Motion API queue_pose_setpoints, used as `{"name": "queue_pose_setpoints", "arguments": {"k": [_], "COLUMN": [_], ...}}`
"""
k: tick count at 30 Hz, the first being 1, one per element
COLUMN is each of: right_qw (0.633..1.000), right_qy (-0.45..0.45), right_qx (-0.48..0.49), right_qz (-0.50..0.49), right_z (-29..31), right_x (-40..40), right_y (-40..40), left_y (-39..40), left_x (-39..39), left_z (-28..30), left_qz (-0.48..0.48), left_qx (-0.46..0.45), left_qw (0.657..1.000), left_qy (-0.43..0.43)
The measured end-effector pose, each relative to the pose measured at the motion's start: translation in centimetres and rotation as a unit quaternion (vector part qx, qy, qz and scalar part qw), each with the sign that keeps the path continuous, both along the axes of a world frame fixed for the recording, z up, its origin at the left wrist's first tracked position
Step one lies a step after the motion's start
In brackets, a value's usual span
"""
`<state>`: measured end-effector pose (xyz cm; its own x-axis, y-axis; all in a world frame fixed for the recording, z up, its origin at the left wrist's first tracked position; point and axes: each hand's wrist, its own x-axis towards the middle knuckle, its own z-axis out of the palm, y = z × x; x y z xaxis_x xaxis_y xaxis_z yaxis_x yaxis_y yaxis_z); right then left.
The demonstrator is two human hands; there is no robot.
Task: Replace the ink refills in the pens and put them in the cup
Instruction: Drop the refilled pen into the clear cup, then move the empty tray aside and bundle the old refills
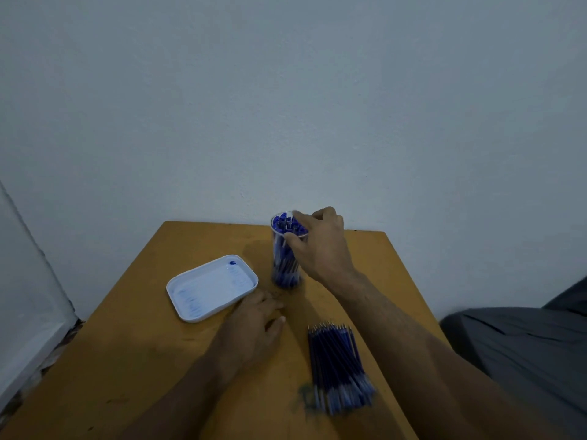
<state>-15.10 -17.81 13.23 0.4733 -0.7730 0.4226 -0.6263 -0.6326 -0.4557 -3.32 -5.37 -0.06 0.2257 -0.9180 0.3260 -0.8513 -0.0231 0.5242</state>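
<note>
Cup: the clear plastic cup (285, 253) stands mid-frame at the far edge of the yellow-brown wooden table (133, 360), packed with blue capped pens (286, 224).
Right hand: the right hand (317, 246) reaches over the cup's rim, fingers curled at the pen tops; whether it pinches one I cannot tell.
Left hand: the left hand (254, 325) lies flat on the table, fingers relaxed, holding nothing.
Tray: the white rounded plastic tray (211, 289), left of the cup, holds only ink smears.
Refills: a bundle of dark blue ink refills (338, 366) lies lower right of centre.
Progress: probably near the end, with all visible pens in the cup.
</note>
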Motion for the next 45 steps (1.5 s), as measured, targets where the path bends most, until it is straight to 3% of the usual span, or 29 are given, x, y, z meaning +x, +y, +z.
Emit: {"name": "queue_pose_setpoints", "arguments": {"k": [3,7,12,16,36,45], "right_qw": [0.996,0.981,0.966,0.962,0.958,0.957], "right_qy": [-0.051,-0.115,-0.181,-0.200,-0.222,-0.224], "right_qx": [0.071,0.155,0.186,0.186,0.176,0.178], "right_qz": [-0.026,-0.003,0.013,0.015,-0.037,-0.035], "right_z": [-0.7,-1.6,-2.5,-3.1,-2.7,-3.5], "right_x": [-0.3,-0.3,-0.6,-0.4,-0.2,0.2], "right_y": [-0.4,-0.5,-0.6,-1.2,-15.8,-18.1], "left_y": [-0.4,-2.9,-5.5,-6.5,-23.0,-25.1], "left_x": [-0.1,0.3,1.4,1.1,1.3,2.0], "left_z": [2.9,7.5,9.1,8.8,9.3,8.0], "left_qz": [0.056,0.116,0.094,0.085,0.060,0.037], "left_qx": [-0.093,-0.196,-0.139,-0.143,-0.125,-0.129], "left_qw": [0.988,0.957,0.961,0.951,0.952,0.957], "left_qy": [0.106,0.181,0.221,0.261,0.272,0.257]}}
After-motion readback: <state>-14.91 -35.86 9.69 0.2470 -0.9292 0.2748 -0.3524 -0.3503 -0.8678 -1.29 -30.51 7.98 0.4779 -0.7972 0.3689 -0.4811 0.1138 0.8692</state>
